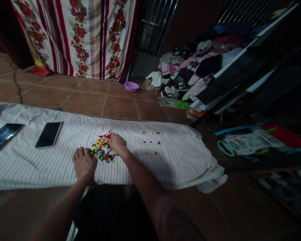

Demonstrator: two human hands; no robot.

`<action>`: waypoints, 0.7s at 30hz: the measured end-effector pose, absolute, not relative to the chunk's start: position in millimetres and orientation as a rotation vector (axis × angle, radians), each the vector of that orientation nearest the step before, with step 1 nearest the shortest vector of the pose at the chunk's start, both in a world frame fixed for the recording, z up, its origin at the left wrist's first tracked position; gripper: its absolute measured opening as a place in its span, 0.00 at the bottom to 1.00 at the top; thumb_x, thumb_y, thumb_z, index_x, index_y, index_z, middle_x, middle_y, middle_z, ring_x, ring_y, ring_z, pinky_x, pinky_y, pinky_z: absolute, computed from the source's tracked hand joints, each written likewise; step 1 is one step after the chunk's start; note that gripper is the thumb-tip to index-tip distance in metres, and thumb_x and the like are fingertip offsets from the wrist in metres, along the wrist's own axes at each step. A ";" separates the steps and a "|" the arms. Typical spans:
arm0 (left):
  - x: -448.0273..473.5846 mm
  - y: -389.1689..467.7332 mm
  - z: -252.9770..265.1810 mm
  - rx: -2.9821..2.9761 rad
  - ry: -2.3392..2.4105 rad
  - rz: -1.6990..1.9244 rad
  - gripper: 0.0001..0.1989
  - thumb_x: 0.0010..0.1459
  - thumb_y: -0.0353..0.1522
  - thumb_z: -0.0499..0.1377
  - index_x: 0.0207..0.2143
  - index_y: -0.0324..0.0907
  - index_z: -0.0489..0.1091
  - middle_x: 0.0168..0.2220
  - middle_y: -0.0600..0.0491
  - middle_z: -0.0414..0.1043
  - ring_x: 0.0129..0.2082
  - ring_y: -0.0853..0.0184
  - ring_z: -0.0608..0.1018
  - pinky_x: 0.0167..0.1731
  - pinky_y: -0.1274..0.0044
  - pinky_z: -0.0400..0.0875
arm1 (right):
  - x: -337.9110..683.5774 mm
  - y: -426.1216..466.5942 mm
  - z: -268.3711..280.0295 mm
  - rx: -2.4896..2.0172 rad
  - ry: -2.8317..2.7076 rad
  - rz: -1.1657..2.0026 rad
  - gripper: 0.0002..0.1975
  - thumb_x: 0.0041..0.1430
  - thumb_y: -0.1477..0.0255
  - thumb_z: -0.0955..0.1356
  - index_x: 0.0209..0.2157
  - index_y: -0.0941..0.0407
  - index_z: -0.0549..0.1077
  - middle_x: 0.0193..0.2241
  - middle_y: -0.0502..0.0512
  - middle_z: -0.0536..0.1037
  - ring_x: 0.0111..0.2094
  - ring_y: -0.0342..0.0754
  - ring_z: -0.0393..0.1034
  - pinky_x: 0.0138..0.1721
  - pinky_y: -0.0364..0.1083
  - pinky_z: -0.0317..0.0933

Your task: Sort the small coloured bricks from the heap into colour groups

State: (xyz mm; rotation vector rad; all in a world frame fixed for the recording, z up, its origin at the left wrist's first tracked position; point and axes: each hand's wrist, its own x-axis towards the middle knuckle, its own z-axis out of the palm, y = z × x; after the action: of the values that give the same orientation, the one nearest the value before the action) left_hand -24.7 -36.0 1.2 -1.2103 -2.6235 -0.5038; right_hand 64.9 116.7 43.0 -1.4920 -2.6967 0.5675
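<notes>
A heap of tiny coloured plastic pieces (104, 149), in yellow, red, green, white, blue and other colours, lies on a striped cloth (175, 164). My left hand (84, 163) rests on the cloth at the heap's left edge, fingers lying apart and holding nothing visible. At the heap's upper right, my right hand (117, 142) reaches in with its fingers drawn together; whatever is between the fingertips is hidden. Right of it, several single pieces sit spaced out, among them an orange piece (143, 132), a yellow piece (151, 133), a brown piece (159, 143) and a red piece (156, 153).
Two phones, a nearer phone (49, 135) and a farther phone (5, 136), lie on the cloth to the left. Beyond are a tiled floor (87, 97), a purple basin (131, 86), a floral curtain (90, 36) and a heap of clothes and toys (185, 72).
</notes>
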 end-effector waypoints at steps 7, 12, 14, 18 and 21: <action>-23.7 -36.4 4.5 -1.212 -2.618 -0.427 0.16 0.59 0.32 0.47 0.43 0.34 0.68 0.46 0.39 0.67 0.55 0.50 0.66 0.54 0.63 0.60 | 71.9 108.8 47.7 -1.429 -2.557 0.659 0.12 0.62 0.71 0.61 0.44 0.52 0.71 0.42 0.55 0.78 0.43 0.49 0.73 0.44 0.46 0.63; -20.6 -36.7 13.7 -1.221 -2.684 -0.421 0.17 0.58 0.32 0.46 0.43 0.34 0.68 0.47 0.39 0.67 0.55 0.51 0.66 0.53 0.63 0.60 | 84.8 106.2 39.2 -1.264 -2.417 0.751 0.10 0.61 0.73 0.62 0.42 0.52 0.72 0.43 0.53 0.78 0.44 0.47 0.72 0.46 0.44 0.63; -20.1 -36.8 15.7 -1.221 -2.695 -0.421 0.17 0.58 0.32 0.45 0.43 0.34 0.68 0.47 0.39 0.67 0.54 0.51 0.66 0.53 0.63 0.60 | 95.1 103.3 32.4 -1.210 -2.343 0.800 0.10 0.60 0.74 0.63 0.42 0.52 0.72 0.42 0.51 0.79 0.42 0.45 0.73 0.45 0.43 0.64; -20.7 -36.7 14.6 -1.223 -2.678 -0.420 0.17 0.59 0.33 0.44 0.43 0.34 0.68 0.45 0.40 0.67 0.53 0.51 0.66 0.52 0.63 0.61 | 129.8 96.0 21.4 -1.148 -2.202 0.886 0.13 0.56 0.76 0.64 0.42 0.51 0.73 0.38 0.49 0.79 0.37 0.43 0.73 0.41 0.42 0.65; -21.5 -36.9 11.7 -1.219 -2.664 -0.437 0.17 0.59 0.33 0.45 0.42 0.35 0.69 0.45 0.39 0.67 0.53 0.51 0.67 0.51 0.62 0.61 | 171.2 94.2 15.9 -1.135 -2.105 0.896 0.11 0.56 0.75 0.64 0.40 0.52 0.74 0.38 0.50 0.79 0.33 0.43 0.73 0.39 0.43 0.67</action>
State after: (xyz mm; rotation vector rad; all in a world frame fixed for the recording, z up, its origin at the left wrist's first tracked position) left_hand -21.5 -36.9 11.7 -1.2190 -2.6644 -0.4370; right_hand 171.2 94.2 15.9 -1.1353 -2.1050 0.8961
